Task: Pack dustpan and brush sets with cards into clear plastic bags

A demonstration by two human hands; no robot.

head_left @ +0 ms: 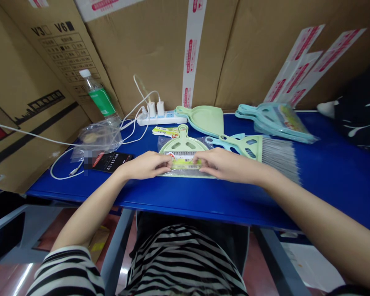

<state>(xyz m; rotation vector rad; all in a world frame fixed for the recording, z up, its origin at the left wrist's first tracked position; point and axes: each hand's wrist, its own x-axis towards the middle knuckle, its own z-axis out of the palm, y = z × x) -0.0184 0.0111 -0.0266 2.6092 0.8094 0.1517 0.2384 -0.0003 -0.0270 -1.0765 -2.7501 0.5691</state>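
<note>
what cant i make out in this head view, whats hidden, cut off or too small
All in the head view:
- Ends of the label on the wrapped green dustpan: covered by the left hand and right hand.
- Right end of the power strip: behind the loose green dustpan.
- Rest of the dark patterned item: cut off by the right edge.
- Fine print on the yellow cards: too small.

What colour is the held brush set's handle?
The handle is pale green, clearest in the head view.
</note>
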